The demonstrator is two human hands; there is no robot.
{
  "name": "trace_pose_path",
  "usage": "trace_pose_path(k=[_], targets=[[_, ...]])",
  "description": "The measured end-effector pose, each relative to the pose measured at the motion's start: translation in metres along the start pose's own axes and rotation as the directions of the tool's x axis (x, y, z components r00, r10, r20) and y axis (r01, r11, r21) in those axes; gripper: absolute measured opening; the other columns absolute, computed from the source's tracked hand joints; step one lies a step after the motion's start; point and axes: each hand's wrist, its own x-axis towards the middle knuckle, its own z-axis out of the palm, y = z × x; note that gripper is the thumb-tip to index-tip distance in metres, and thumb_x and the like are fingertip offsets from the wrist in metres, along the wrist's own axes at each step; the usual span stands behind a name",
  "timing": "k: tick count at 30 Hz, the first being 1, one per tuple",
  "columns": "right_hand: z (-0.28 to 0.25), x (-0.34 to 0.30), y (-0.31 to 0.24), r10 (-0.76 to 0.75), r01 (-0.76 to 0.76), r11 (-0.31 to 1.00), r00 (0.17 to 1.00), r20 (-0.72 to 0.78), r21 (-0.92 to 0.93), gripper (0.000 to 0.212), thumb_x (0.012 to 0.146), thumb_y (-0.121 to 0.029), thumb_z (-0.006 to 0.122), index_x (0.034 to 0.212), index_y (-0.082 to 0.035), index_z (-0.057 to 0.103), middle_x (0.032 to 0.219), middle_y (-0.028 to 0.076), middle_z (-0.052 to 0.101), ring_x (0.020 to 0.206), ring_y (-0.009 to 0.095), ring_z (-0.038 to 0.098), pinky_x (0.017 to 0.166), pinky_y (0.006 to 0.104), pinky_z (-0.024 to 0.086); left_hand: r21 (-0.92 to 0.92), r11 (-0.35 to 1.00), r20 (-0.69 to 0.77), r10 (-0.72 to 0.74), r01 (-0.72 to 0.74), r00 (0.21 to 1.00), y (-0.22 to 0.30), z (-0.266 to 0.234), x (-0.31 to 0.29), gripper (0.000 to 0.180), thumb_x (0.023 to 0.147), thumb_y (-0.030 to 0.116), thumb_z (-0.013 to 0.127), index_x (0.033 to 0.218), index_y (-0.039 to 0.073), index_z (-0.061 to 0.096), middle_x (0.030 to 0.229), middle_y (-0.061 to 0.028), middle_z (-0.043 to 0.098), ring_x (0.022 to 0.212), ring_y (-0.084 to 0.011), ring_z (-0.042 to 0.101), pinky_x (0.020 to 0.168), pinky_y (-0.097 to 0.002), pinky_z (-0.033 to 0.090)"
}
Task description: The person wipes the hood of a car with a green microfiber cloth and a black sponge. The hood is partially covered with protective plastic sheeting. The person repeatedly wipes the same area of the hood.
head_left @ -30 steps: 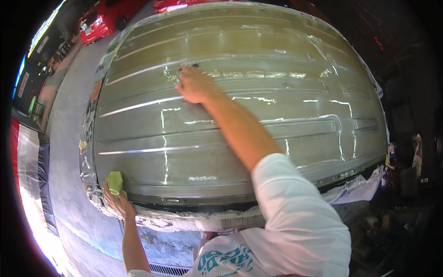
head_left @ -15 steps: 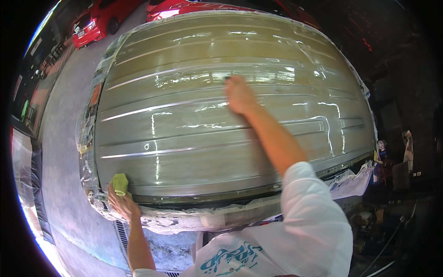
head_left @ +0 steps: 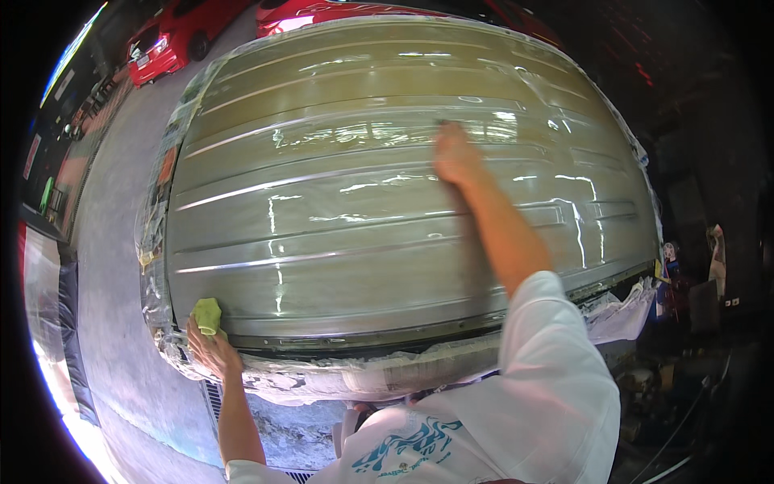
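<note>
A ribbed vehicle roof panel, wet-looking and shiny, stretches before me. My right hand reaches far across it, closed, pressing something small and dark against the surface; only a dark edge shows past the fingertips, so its kind is hidden. At the near left corner my left hand grips a bunched yellow-green cloth, which rests on the panel's edge.
Clear plastic film and masking wrap the panel's borders. A red car stands at the far left and another red vehicle behind the panel. Concrete floor runs along the left; a drain grate lies near me.
My right hand has slid to the right and slightly farther away across the panel. My left hand stays at the corner with the cloth, almost unmoved.
</note>
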Motion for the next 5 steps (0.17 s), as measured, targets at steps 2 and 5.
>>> trace_pose_path(k=[2,5], targets=[[0.024,0.009,-0.049,-0.136,0.148,0.982,0.985,0.106,-0.118,0.047,0.106,-0.024,0.047,0.135,0.009,0.065,0.153,0.028,0.056,0.147,0.040,0.049,0.125,0.0510,0.037,-0.043,0.998,-0.002,0.037,-0.037,0.999,0.006,0.003,0.004,0.063,0.106,0.042,0.047,0.162,0.015,0.043,0.161,-0.0124,0.048,0.149,-0.0364,0.044,0.121,-0.0556,0.032],[-0.021,0.014,-0.048,-0.056,0.097,0.993,0.893,0.446,-0.070,0.065,0.102,-0.032,0.067,0.150,0.008,0.052,0.165,0.024,0.045,0.155,0.036,0.041,0.130,0.0470,0.031,-0.073,0.997,0.005,0.036,-0.036,0.999,-0.015,0.006,0.002,0.066,0.106,0.046,0.047,0.164,0.016,0.041,0.163,-0.0121,0.047,0.151,-0.0355,0.041,0.123,-0.0554,0.030]])
